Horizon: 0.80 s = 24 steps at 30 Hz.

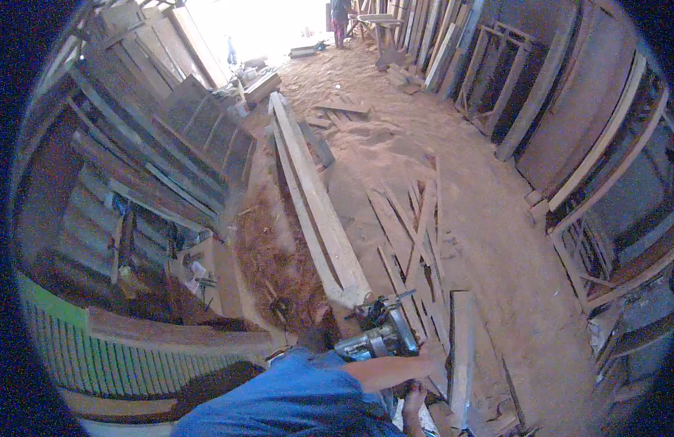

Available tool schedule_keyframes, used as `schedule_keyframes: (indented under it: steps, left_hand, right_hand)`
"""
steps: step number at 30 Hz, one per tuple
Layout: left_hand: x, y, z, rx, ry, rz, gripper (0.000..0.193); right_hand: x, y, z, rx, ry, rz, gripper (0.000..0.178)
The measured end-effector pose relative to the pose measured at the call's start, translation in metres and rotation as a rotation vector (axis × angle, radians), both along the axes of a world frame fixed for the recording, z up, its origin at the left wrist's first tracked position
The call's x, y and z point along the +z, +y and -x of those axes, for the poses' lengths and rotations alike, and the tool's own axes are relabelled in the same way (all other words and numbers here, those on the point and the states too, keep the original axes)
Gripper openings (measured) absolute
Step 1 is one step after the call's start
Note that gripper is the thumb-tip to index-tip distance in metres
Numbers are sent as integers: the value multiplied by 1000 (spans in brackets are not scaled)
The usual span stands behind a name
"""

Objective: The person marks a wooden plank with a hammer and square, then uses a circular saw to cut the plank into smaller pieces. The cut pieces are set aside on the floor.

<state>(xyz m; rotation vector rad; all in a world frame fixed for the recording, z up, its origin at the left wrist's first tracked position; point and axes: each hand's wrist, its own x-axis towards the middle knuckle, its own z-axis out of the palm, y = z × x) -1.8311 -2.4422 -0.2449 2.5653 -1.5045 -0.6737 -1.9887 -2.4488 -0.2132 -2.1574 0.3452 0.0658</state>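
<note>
My left forearm reaches rightward from a blue sleeve, and my left hand [429, 363] is beside some wooden strips; its fingers are blurred. Just below it, my right hand [413, 402] looks closed, though what it holds, if anything, cannot be made out. A hand-held power tool [377, 341] with a silver-grey motor body sits just beyond my left forearm, by the near end of a long pale timber beam [315, 204]. To the right of my hands lies a short, thick wooden board [461, 349].
Thin wooden offcuts [413, 233] lie crossed on the sawdust-covered floor [512, 255]. Boards and frames [497, 80] lean along the right wall. At left are stacked panels [206, 124] and a green slatted piece [96, 357]. A person [340, 22] stands far off near the bright opening.
</note>
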Motion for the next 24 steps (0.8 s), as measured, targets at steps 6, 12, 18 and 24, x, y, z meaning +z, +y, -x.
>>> schedule_keyframes:
  steps: [6,12,18,24]
  left_hand:
    - [119,69,-32,-2,81,410,41]
    - [227,193,-56,495,377,598,38]
    - [204,307,-28,970,382,646,30]
    - [208,361,-21,1111,297,671,37]
  right_hand:
    - [90,51,-37,115,30,-204,47]
    - [116,72,-93,237,-62,-466,39]
    - [138,84,-96,193,-126,-281,30]
    - [166,108,-93,41,-60,-247,22]
